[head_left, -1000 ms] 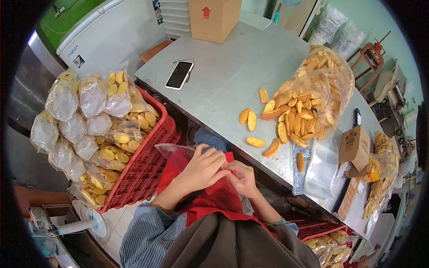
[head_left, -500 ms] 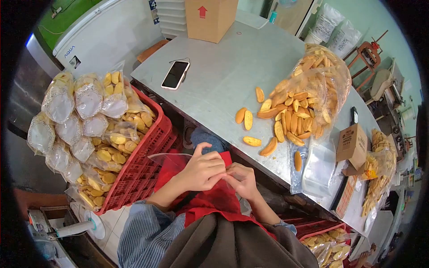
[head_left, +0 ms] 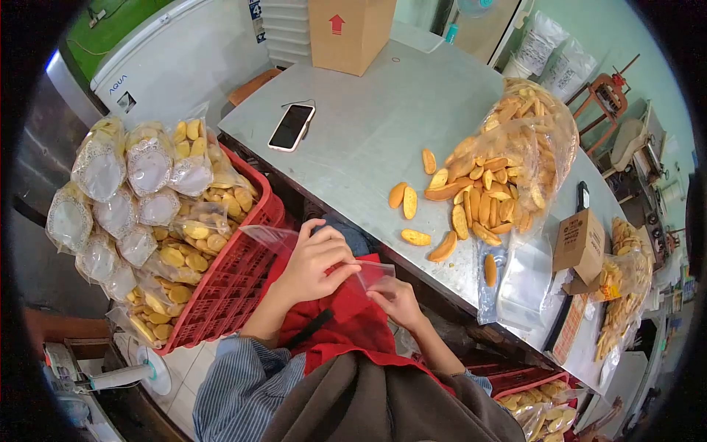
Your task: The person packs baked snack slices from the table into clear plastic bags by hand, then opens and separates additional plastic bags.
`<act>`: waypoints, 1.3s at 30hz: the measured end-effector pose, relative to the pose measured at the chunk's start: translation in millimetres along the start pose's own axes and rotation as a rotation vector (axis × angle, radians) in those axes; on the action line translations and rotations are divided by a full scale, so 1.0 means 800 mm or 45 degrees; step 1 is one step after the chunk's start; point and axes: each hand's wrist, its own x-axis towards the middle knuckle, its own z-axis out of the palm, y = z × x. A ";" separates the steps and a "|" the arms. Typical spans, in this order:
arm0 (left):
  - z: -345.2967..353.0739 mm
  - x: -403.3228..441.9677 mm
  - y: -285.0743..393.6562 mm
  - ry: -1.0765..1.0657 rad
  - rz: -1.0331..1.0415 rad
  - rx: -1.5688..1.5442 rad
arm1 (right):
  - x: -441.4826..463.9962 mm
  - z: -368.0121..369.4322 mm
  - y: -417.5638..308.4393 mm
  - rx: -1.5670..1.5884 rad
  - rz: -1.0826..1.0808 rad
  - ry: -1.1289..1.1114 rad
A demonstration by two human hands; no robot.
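A clear, thin plastic bag (head_left: 375, 274) stretches between my two hands above the red apron. My left hand (head_left: 318, 261) grips one part of it between thumb and fingers, its index finger raised, and a flap of the plastic shows to its left. My right hand (head_left: 398, 300) pinches the other edge, lower and to the right. Beyond them, on the metal table (head_left: 353, 140), bread slices (head_left: 486, 199) spill from a large clear bag (head_left: 549, 132). Several loose slices lie nearer the table's front edge.
Left of me, a red crate (head_left: 221, 287) holds packed bags (head_left: 151, 162). The table also bears a phone (head_left: 292, 127), a large carton (head_left: 350, 33), a small box (head_left: 580, 243) and flat plastic bags (head_left: 525, 283). Another red crate (head_left: 515, 379) stands at lower right.
My hands, close together before, have moved apart, and the clear plastic now shows stretched between them. My left hand is slightly higher. The slices on the table have not moved.
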 end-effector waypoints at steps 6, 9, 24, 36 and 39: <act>0.011 0.000 0.001 -0.037 -0.043 -0.092 | -0.006 0.012 0.011 0.033 -0.011 0.041; 0.011 0.003 0.002 -0.030 -0.016 -0.117 | -0.008 0.019 0.010 0.126 0.044 0.059; -0.052 0.073 0.071 0.191 0.320 -0.023 | 0.040 -0.026 -0.089 0.050 -0.268 0.305; -0.076 0.048 0.126 0.310 0.426 0.042 | 0.046 -0.029 -0.124 0.160 -0.798 0.255; -0.070 0.050 0.110 0.270 0.343 0.012 | 0.041 -0.026 -0.111 0.185 -0.608 0.234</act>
